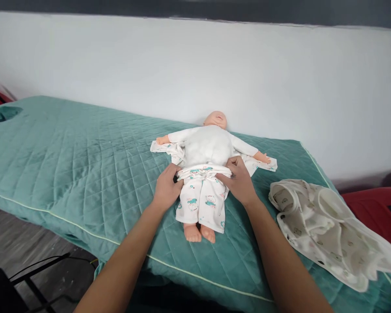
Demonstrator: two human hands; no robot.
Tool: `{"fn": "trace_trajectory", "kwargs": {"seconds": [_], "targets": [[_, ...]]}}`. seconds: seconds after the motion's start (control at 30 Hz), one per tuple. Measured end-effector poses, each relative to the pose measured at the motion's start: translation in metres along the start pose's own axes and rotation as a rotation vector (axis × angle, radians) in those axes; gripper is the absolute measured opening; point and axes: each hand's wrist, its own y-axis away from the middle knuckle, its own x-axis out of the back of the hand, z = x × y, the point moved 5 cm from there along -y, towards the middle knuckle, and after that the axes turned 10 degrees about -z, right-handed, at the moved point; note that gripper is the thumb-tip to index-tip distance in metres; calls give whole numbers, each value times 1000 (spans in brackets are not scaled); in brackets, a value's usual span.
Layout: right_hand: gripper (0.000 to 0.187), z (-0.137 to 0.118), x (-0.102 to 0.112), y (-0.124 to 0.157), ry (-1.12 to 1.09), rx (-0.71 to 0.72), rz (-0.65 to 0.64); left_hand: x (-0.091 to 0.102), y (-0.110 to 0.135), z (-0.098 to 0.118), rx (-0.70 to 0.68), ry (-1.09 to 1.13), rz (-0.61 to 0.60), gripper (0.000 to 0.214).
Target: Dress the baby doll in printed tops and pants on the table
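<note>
A baby doll point(206, 145) lies on its back on the green quilted bed point(78, 165), head toward the wall, arms spread. It wears a white top and white printed trousers point(202, 202). My left hand point(166, 188) grips the trousers' waistband at the doll's left-side hip in view. On the other side of the same waistband my right hand point(238, 179) is closed on the fabric. A printed cloth point(169, 150) lies spread under the doll's arms. Bare feet stick out at the trouser ends.
A crumpled cream printed garment point(326, 226) lies on the bed to the right. A red object point(374, 208) stands beyond the bed's right edge. The white wall runs behind. A face hole point(3, 114) is at the far left; a dark floor and stand are below left.
</note>
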Motion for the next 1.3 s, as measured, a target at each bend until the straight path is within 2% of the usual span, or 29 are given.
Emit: {"fn": "trace_trajectory", "kwargs": {"seconds": [0.2, 0.37, 0.5, 0.63, 0.73, 0.9, 0.97, 1.1, 1.2, 1.3], "targets": [[39, -19, -1, 26, 111, 68, 12, -6, -5, -7, 2, -76, -40, 15], [44, -22, -11, 49, 16, -101, -28, -7, -5, -9, 4, -90, -54, 20], [46, -15, -13, 46, -52, -198, -72, -5, -6, -3, -57, -4, -50, 17], [42, -10, -13, 43, -192, -225, -127, -1, -6, 1, -76, 123, -68, 13], [39, -8, -14, 45, -269, -236, -152, 2, 5, 5, -85, 182, -98, 10], [38, -6, -15, 41, -284, -224, -179, 2, 43, 6, -55, 224, -200, 10], [37, -7, -14, 39, -252, -207, -162, 3, 52, 6, -59, 258, -180, 15], [38, -19, -12, 47, -139, -203, -122, 2, 53, 8, -76, 295, -171, 40], [42, -35, -15, 66, -109, -203, -155, 0, 47, 9, -64, 289, -220, 33], [33, -49, -19, 88, -174, -191, -207, 0, 40, 8, -30, 282, -257, 24]]}}
